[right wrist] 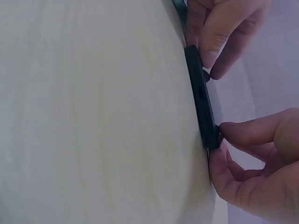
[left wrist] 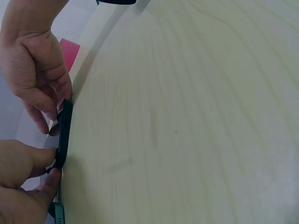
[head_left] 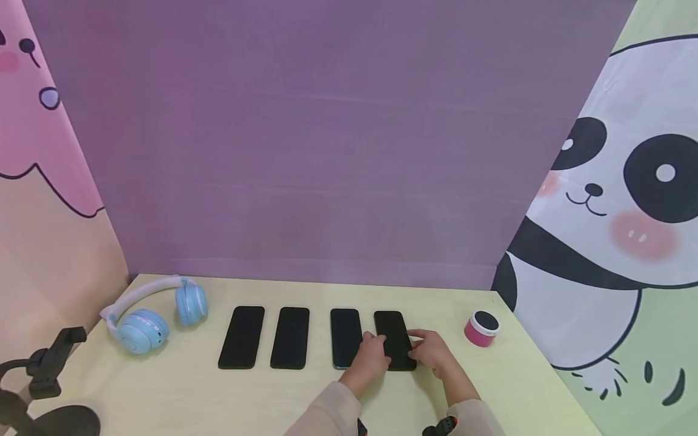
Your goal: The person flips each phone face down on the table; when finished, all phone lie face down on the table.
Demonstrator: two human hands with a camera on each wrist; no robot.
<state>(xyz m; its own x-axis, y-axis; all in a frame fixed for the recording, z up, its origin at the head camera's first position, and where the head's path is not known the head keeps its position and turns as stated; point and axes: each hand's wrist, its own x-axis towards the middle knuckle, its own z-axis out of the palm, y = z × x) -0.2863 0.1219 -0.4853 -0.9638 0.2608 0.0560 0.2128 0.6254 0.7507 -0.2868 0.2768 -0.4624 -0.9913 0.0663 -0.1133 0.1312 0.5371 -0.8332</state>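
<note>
Both hands, left hand (head_left: 372, 357) and right hand (head_left: 431, 350), pinch the rightmost phone (head_left: 394, 339).

- A dark phone (left wrist: 64, 133) stands seen edge-on at the left of the frame, lying on the pale wooden table (left wrist: 187, 116).
- The left hand (left wrist: 18, 186), at the lower left, pinches the phone's lower end between thumb and fingertip.
- The right hand (left wrist: 32, 65), at the upper left, grips the phone's upper end with curled fingers.
- A pink object (left wrist: 69, 52) shows just behind the right hand.
- Another dark edge (left wrist: 57, 213) peeks in at the bottom left.
</note>
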